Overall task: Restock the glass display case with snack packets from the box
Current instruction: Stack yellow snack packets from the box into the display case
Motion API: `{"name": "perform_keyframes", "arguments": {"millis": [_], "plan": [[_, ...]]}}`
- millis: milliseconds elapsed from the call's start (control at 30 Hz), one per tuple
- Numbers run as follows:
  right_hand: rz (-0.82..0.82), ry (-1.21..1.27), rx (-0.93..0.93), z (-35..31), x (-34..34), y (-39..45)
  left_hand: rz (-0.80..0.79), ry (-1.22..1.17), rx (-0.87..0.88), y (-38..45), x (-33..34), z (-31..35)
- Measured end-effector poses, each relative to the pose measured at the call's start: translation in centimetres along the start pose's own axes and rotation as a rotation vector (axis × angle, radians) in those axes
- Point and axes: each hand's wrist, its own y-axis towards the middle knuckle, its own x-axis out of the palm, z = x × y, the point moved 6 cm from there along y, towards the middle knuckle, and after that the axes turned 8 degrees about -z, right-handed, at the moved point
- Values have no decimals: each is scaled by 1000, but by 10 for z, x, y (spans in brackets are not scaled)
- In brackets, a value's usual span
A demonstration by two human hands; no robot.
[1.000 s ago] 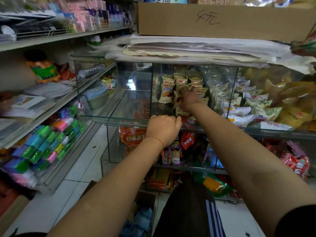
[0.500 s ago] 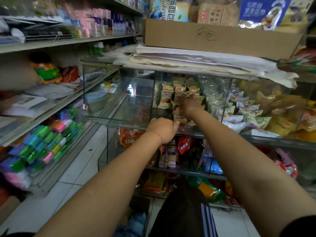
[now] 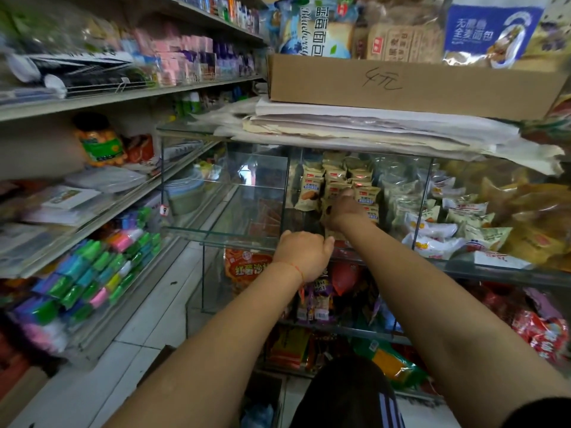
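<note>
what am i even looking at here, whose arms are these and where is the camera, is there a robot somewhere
There is no robot. These are a person's two bare arms, filmed by one wide-angle camera worn on the head, looking forward and down, so the edges of the picture bend.

The person stands at a glass display case in a small shop. The right hand reaches inside the case among the stacked beige snack packets; its fingers are partly hidden, but it appears to be gripping one packet. The left hand is curled at the front glass edge of the shelf; whether it grips the edge cannot be told.

On top of the case lies a pile of papers with a cardboard box of bread bags on it. White packets fill the compartment to the right.
</note>
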Motion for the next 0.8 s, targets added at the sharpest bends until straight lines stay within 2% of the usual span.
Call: {"name": "perform_keyframes", "arguments": {"millis": [67,200,333,500,567,800], "plan": [[30,-24,-26,-3,-8,0,21,20,14,0,-3,0],[202,-100,-183,-16,-41,1,36,41,19,0,-7,0],[355,-441,-458,-29,-59,-11,64,48,7,-3,-2,0],[205,-972,-669,-34,-23,-20,97,95,28,-6,0,4],[135,-1053,-670,-31,-12,-23,101,115,37,-6,0,4],[90,-1231,-652,-18,0,-35,125,108,58,-5,-2,4]]}}
